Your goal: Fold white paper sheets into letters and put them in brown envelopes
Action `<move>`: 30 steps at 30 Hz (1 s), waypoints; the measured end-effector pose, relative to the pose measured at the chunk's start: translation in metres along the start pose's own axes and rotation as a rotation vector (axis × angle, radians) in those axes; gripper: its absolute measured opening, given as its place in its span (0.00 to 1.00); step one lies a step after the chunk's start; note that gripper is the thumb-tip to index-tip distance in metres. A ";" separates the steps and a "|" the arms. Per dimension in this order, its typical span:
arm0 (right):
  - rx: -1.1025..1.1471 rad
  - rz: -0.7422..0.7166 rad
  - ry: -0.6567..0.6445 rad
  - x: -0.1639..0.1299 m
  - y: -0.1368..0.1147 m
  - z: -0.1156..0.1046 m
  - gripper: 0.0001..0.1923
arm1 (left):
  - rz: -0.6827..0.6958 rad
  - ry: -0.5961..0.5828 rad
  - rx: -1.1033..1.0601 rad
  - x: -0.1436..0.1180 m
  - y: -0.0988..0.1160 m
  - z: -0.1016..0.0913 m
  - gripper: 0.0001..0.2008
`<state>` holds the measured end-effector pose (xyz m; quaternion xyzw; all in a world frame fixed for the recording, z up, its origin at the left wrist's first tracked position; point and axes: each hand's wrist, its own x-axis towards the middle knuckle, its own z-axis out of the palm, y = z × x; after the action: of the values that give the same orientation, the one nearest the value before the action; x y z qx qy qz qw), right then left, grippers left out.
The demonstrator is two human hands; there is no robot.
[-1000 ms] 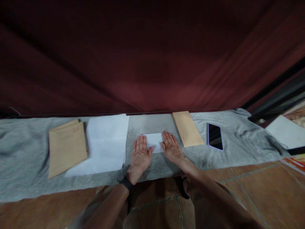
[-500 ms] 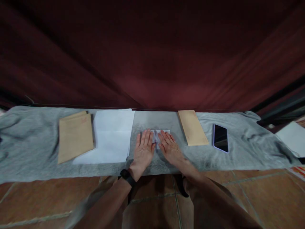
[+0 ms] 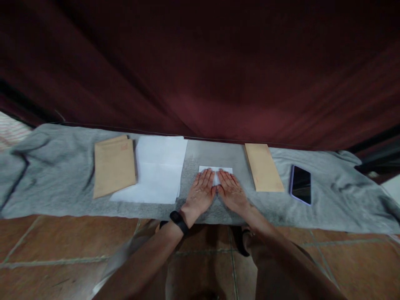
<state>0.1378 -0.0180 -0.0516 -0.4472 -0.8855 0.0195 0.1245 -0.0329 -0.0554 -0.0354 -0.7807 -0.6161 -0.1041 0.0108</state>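
Note:
My left hand and my right hand lie flat, palms down and side by side, on a small folded white paper. Only the paper's far edge and a sliver between the hands show; the rest is hidden under my fingers. The paper rests on a grey cloth spread along the floor. A black band sits on my left wrist.
Left of my hands lies a stack of white sheets and a brown envelope. To the right lie a narrow brown envelope and a phone, screen up. A dark red curtain hangs behind; brown floor tiles lie in front.
My hands have slid together over the folded paper, from its two ends to side by side at its middle. The view has shifted left and down a little.

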 end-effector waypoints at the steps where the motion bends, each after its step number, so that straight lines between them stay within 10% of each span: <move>1: -0.003 0.007 0.000 0.000 0.002 0.001 0.29 | 0.000 0.001 -0.004 0.000 0.000 0.000 0.28; 30: -0.045 0.180 0.060 -0.015 0.040 -0.009 0.29 | -0.161 -0.008 0.025 -0.001 0.009 0.003 0.30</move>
<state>0.1798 -0.0071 -0.0515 -0.5279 -0.8379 -0.0029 0.1384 -0.0242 -0.0576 -0.0371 -0.7288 -0.6781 -0.0940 0.0096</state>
